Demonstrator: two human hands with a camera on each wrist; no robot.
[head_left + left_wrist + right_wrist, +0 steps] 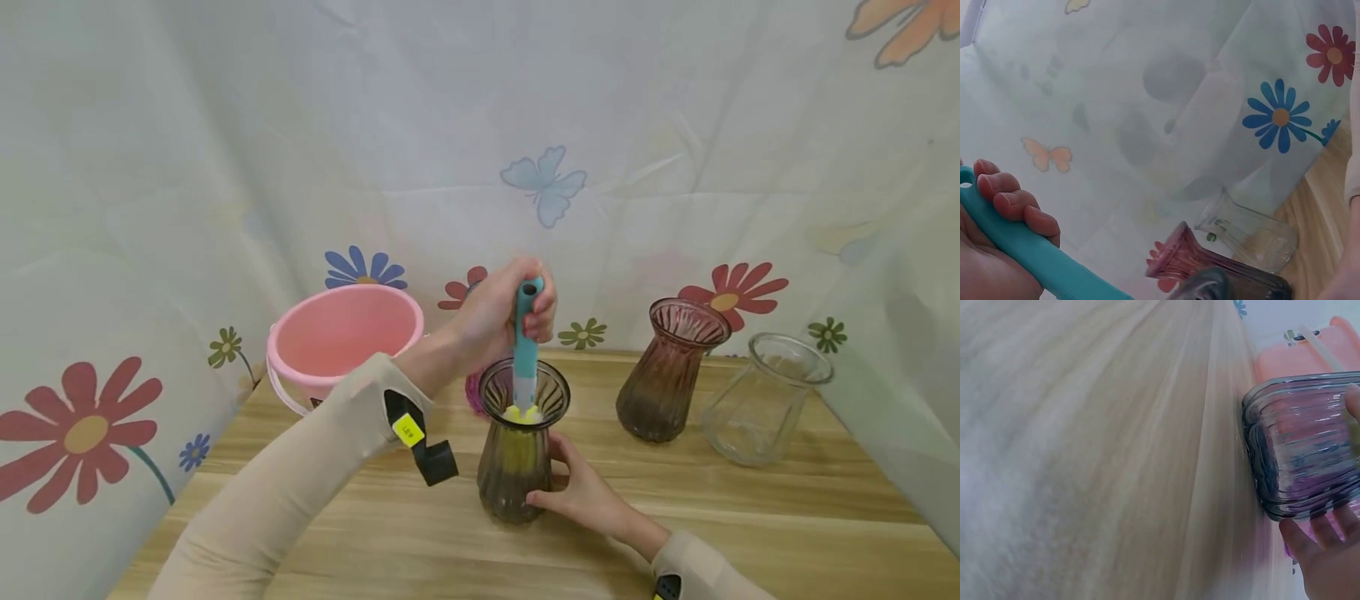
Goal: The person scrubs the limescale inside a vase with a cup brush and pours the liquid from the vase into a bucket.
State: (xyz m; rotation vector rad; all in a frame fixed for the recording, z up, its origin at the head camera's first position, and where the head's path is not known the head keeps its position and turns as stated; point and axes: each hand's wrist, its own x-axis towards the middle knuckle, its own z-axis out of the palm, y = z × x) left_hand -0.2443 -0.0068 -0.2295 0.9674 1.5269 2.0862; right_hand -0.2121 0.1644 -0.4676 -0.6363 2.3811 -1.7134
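Observation:
My left hand (498,312) grips the teal handle of a bottle brush (527,342), fingers wrapped round it. The brush stands nearly upright, its yellow head down inside a smoky grey ribbed glass vase (495,475); the yellow shows through the glass. In the left wrist view the fingers curl over the teal handle (1041,259). Low on the vase's right side, my right hand (588,496) holds it between thumb and fingers, and the vase is upright on the wooden table. The right wrist view shows the vase's base (1266,462) close up, with fingers (1300,540) against it.
A pink bucket (300,377) stands at the back left. To the right are a reddish-to-grey glass vase (660,387) and a clear glass vase (750,417). Something magenta (474,396) is partly hidden behind the grey vase. A flower-printed curtain (637,225) encloses the wooden table (420,542).

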